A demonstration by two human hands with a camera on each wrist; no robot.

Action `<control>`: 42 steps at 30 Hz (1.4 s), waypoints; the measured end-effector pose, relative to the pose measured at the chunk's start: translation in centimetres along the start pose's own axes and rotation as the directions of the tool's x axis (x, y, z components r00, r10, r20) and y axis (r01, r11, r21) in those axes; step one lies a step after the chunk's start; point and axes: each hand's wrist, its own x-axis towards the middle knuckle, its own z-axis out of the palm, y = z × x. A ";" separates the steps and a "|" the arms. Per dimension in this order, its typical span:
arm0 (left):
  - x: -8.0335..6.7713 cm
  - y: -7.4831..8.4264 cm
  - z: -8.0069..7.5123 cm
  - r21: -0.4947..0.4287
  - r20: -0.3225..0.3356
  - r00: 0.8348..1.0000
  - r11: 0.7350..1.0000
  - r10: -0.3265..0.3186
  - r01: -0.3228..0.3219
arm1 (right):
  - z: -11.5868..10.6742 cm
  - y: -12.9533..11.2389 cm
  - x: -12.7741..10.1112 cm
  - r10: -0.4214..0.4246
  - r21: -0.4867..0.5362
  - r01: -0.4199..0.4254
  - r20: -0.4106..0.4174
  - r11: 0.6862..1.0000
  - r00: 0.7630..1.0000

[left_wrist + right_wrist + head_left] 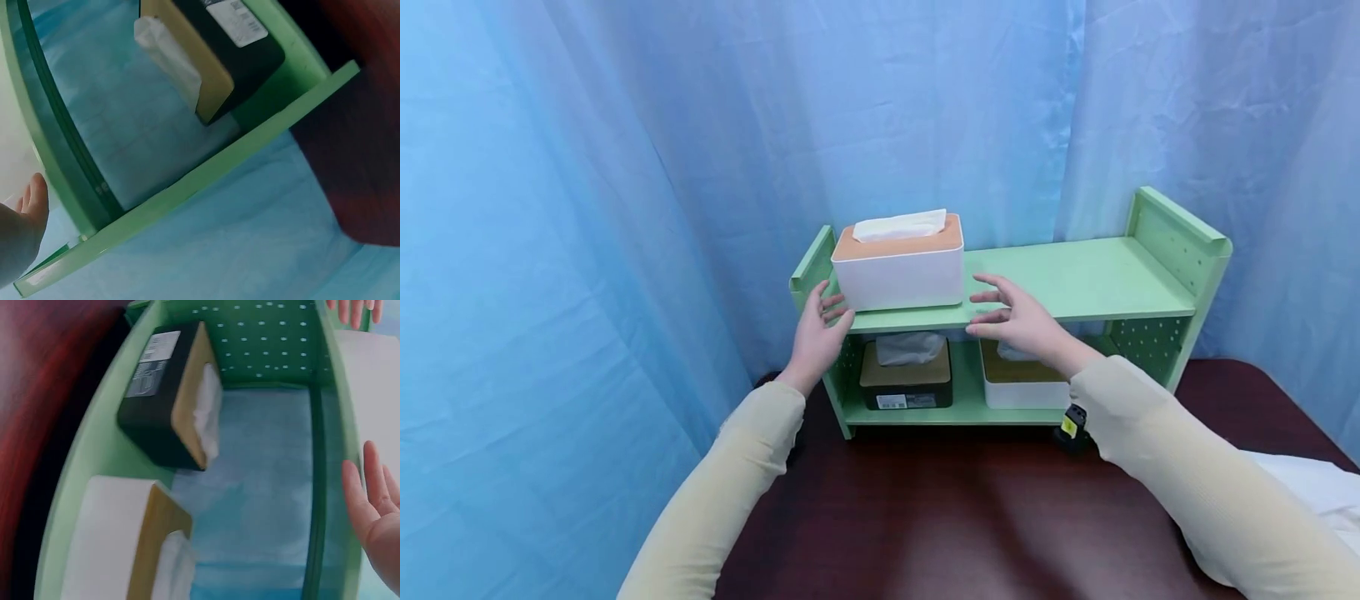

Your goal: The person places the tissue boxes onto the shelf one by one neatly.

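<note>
A white tissue box (898, 282) with a peach-tan lid and a tissue sticking out stands at the left end of the top shelf. My left hand (822, 333) is at its left front corner, fingers spread and slightly bent; contact with the box cannot be told. To the box's right, my right hand (1018, 317) is held apart from it, palm turned toward the box and fingers loosely extended. Both hands hold nothing. In the right wrist view, the white box (375, 387) lies between the right hand (381, 519) and the left fingertips (356, 309).
The green two-tier shelf (1097, 275) stands on a dark red-brown table (925, 508). On its lower tier are a black tissue box (906, 377) and another white tissue box (1022, 393), partly hidden by my right arm. Blue curtains (925, 108) hang behind. White cloth (1311, 492) lies at right.
</note>
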 end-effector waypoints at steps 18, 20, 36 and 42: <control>-3.7 -4.1 0.6 0.002 0.062 0.989 0.990 0.138 -0.138 | 2.2 7.6 -7.3 -0.117 -0.053 0.118 0.012 0.992 0.993; -4.0 -4.6 0.8 -0.004 0.055 0.988 0.990 0.141 -0.141 | 2.2 8.2 -7.9 -0.110 -0.033 0.110 0.017 0.993 0.994; -7.3 -8.0 5.2 -0.012 0.058 0.982 0.983 0.181 -0.181 | 0.9 12.0 -13.0 -0.143 0.024 0.145 -0.080 0.989 0.987; -8.8 -8.5 6.5 0.022 0.118 0.973 0.979 0.199 -0.203 | 0.2 13.3 -14.4 -0.131 -0.013 0.130 -0.101 0.991 0.986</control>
